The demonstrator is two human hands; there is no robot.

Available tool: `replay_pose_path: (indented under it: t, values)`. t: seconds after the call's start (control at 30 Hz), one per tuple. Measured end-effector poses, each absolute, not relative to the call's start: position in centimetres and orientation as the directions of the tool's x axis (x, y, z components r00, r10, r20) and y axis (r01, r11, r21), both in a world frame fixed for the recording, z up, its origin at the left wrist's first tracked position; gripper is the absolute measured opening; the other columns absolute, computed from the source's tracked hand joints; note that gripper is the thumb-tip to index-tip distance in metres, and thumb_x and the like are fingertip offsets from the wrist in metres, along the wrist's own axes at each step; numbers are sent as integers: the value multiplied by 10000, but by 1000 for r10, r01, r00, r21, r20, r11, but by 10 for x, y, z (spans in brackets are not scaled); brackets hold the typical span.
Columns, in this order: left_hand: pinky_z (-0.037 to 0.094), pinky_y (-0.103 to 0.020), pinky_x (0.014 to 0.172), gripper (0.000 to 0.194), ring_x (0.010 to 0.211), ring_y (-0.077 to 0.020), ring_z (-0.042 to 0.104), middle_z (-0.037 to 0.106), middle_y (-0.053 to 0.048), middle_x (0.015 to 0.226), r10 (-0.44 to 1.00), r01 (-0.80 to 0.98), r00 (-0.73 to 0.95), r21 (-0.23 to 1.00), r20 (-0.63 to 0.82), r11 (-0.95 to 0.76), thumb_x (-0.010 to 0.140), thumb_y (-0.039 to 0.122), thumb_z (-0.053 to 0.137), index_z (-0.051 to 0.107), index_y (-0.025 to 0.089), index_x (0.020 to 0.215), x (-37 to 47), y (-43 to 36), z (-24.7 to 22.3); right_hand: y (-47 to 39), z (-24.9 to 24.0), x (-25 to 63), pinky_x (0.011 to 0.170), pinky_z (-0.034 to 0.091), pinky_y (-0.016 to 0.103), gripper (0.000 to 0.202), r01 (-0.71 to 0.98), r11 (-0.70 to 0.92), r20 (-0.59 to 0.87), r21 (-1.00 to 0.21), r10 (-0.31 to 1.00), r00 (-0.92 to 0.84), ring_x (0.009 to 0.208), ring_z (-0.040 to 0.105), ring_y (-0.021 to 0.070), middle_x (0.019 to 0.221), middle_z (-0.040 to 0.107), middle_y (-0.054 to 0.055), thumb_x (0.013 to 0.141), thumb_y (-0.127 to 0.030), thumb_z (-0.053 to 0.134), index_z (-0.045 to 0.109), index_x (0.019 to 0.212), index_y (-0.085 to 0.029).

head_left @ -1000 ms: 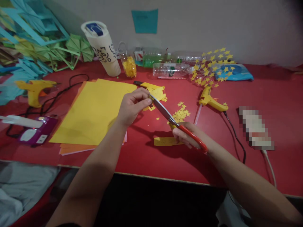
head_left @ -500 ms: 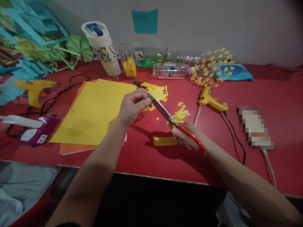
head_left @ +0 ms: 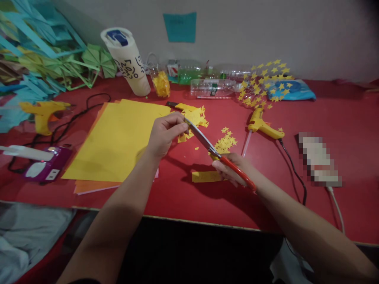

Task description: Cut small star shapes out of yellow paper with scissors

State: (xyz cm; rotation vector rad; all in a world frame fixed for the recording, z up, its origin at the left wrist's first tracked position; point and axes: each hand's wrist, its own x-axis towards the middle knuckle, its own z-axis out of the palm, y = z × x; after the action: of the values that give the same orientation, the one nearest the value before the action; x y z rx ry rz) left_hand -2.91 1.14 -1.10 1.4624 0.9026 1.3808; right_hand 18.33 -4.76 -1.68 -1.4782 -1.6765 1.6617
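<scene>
Two hands hold almost the same pose as half a second ago, with the scissors [head_left: 200, 135] only very slightly farther left and the whole view nudged the same way; the paper stars [head_left: 225, 142], the yellow strip [head_left: 206, 176] and the yellow sheet [head_left: 118, 136] lie as they did. The scissors have grey metal blades and long red handles, and slant in the air above the red table [head_left: 177, 201], points up and left toward the far side, handles down and right. Their blades look nearly closed, though it is hard to tell whether a narrow gap remains. The right hand [head_left: 242, 165] is wrapped around the handles, and the left hand [head_left: 166, 132] has its thumb and forefinger pinched together at the blade tips; what sits between them is too small and blurred to tell. The small heap of stars lies just beyond the pivot, the strip lies partly behind the right fingers, and ragged yellow scraps [head_left: 199, 115] lie beyond the left hand. Farther right, a yellow glue gun [head_left: 263, 126] rests near the stars
</scene>
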Motion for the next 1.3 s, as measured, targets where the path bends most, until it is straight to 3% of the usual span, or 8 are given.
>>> replay_pose_path:
  t: [0.13, 0.27, 0.37, 0.53, 0.73, 1.0, 1.17, 1.3]
  values:
    - [397, -234, 555, 195, 576, -74, 489, 534, 9, 577, 952, -97, 131, 959, 278, -267, 695, 203, 640, 602, 172, 507, -28, 11, -11, -48, -17, 182, 288, 308, 211, 526, 364, -225, -354, -904, 870, -343, 252, 380, 63, 351, 405, -82, 653, -666, 678, 428, 535, -219]
    - [391, -230, 526, 183, 549, -67, 479, 540, 12, 584, 955, -94, 225, 980, 195, -178, 685, 227, 649, 601, 168, 519, -19, 5, -10, -48, -15, 183, 353, 366, 229, 444, 267, -182, -235, -946, 955, -182, 294, 402, 72, 351, 402, -91, 677, -576, 702, 458, 571, -221]
    - [417, -238, 594, 188, 592, -71, 497, 547, 16, 600, 936, -11, 309, 985, 169, -174, 699, 257, 663, 618, 165, 541, -7, -4, -9, -46, -14, 184, 383, 406, 253, 332, 189, -140, -161, -972, 982, -101, 293, 402, 83, 355, 411, -107, 685, -504, 704, 540, 676, -216]
    - [415, -253, 647, 145, 643, -77, 511, 571, 10, 684, 904, 130, 411, 973, 121, -190, 730, 232, 636, 632, 165, 602, 11, -19, -10, -44, -16, 184, 380, 408, 256, 318, 126, -127, -138, -984, 987, -81, 297, 414, 91, 361, 436, -107, 665, -480, 723, 559, 730, -215]
    - [434, -255, 695, 134, 692, -80, 542, 596, -3, 762, 871, 147, 477, 967, 116, -209, 749, 191, 602, 629, 168, 620, 16, -22, -12, -48, -14, 181, 294, 298, 205, 220, 156, -165, -182, -974, 978, -100, 300, 395, 66, 495, 553, -61, 660, -378, 678, 551, 707, -204]
    - [394, -260, 606, 225, 602, -82, 466, 527, 20, 606, 935, 63, 313, 979, 165, -193, 688, 257, 669, 540, 174, 523, 3, -10, -10, -29, -11, 196, 394, 382, 248, 76, 281, -152, -117, -948, 984, 136, 310, 375, 77, 405, 429, -80, 665, -213, 572, 520, 610, -207]
    - [337, -250, 537, 252, 538, -69, 388, 452, 34, 529, 953, -48, 265, 989, 148, -141, 641, 239, 683, 503, 181, 474, 1, -6, -13, -16, -22, 205, 371, 287, 234, 156, 460, -148, -89, -876, 985, 149, 376, 396, 93, 465, 447, -46, 660, -273, 629, 518, 580, -198]
    - [358, -236, 519, 244, 522, -61, 406, 429, 42, 531, 951, -144, 306, 990, 49, -4, 616, 232, 685, 491, 179, 479, 1, -6, -13, -21, -21, 200, 366, 271, 236, 256, 430, -152, -106, -890, 986, 129, 369, 383, 92, 455, 452, -48, 673, -417, 665, 554, 632, -190]
